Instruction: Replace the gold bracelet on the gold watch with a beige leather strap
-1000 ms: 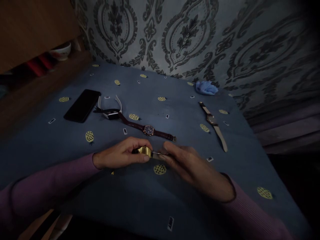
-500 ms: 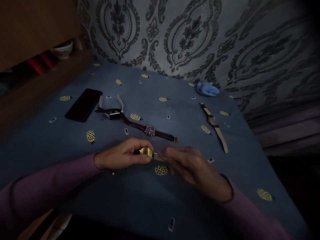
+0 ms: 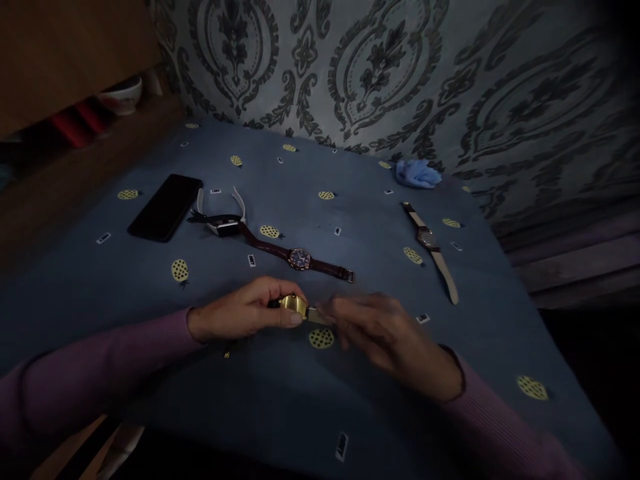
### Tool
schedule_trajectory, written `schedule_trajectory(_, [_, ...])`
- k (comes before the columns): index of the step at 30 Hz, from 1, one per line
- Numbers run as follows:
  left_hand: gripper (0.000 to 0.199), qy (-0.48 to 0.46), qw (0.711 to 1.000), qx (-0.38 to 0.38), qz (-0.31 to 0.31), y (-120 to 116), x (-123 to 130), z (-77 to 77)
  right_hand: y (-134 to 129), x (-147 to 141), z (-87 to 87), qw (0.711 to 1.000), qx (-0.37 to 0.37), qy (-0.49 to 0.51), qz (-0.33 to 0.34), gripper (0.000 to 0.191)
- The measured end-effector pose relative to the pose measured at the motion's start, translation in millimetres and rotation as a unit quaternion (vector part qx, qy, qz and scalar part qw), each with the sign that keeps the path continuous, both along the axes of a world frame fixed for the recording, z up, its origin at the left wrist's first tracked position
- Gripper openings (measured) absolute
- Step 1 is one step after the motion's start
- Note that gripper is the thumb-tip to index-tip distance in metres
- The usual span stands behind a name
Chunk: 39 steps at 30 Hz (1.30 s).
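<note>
My left hand [image 3: 245,307] is closed around a gold-cased wristwatch [image 3: 294,305], thumb below the case and fingers above it. A pale-lined strap [image 3: 316,316] runs from the case toward my right hand [image 3: 387,330], whose fingers are pinched at the strap's end and slightly blurred. Just beyond both hands lies a brown leather wristwatch [image 3: 300,259] with a dark dial, stretched out flat. Its far strap end reaches a smartwatch [image 3: 229,228] with a white band. To the right, another wristwatch [image 3: 427,238] rests with the pale underside of its strap showing.
A black phone [image 3: 166,208] lies at the left of the patterned blue tablecloth [image 3: 280,413]. Near the wall sits a crumpled blue cloth [image 3: 418,173]. On a wooden shelf at the left stands a bowl [image 3: 123,99]. Small gold bits [image 3: 227,355] lie below my left forearm.
The view has shifted very slightly. Both hands keep nearly the same place on the gold wristwatch, and a little more of its strap shows between them.
</note>
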<state>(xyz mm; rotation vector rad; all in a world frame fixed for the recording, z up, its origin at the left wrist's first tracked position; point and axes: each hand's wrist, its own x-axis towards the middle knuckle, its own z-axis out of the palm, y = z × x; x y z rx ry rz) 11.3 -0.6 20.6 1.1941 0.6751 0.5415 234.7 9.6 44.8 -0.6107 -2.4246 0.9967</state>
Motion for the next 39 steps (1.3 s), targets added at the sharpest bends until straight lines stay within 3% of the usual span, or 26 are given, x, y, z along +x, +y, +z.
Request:
schedule_trajectory(14, [0.017, -0.001, 0.999, -0.042, 0.031, -5, 3, 1.3, 2, 1, -1.2, 1.000, -0.016, 0.015, -0.015, 0.029])
schedule_trajectory(23, [0.015, -0.012, 0.999, -0.005, 0.038, -3, 2, 2.8, 1, 2, -8.8, 0.998, 0.027, 0.043, -0.041, 0.019])
schedule_trajectory(39, [0.007, -0.028, 0.997, 0.050, 0.047, -1, 3, 0.0, -1, 1, -13.7, 0.997, 0.003, 0.058, -0.053, 0.017])
